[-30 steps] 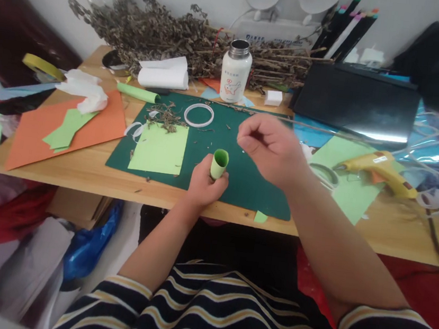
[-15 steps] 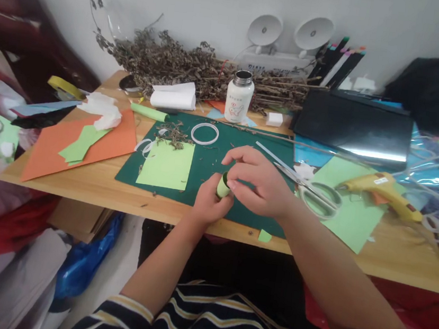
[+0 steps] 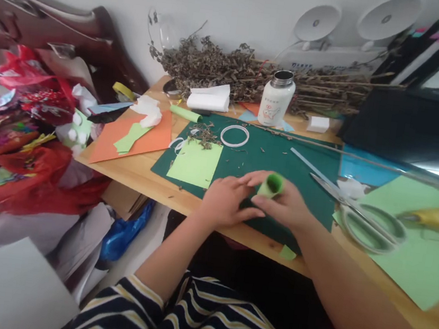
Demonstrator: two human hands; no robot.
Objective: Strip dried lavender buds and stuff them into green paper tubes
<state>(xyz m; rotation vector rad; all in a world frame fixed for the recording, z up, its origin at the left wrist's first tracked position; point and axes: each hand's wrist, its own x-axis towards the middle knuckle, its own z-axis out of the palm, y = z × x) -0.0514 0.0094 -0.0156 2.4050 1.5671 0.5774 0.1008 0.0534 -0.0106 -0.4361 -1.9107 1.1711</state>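
Note:
A light green paper tube (image 3: 267, 190) stands tilted in my right hand (image 3: 288, 207), held between thumb and fingers with its round opening facing up. Just left of it, my left hand (image 3: 225, 201) has its fingers stretched out and its thumb apart, holding nothing; its fingertips come close to those of the right hand. Both hands are over the dark green cutting mat (image 3: 255, 161). Beyond my left hand lies a square of light green paper (image 3: 194, 168), with dried plant bits (image 3: 206, 136) at its upper edge and a white ring (image 3: 235, 135) beside it.
Scissors (image 3: 352, 210) and a yellow glue gun (image 3: 437, 217) lie on the right. An open white bottle (image 3: 277, 101) stands at the back before dried stems (image 3: 212, 62). Another green paper roll (image 3: 185, 114) and orange paper (image 3: 148, 144) are at left.
The paper tube has passed from my left hand to my right, moving rightward. My left hand has let go and opened. The view has turned to the left.

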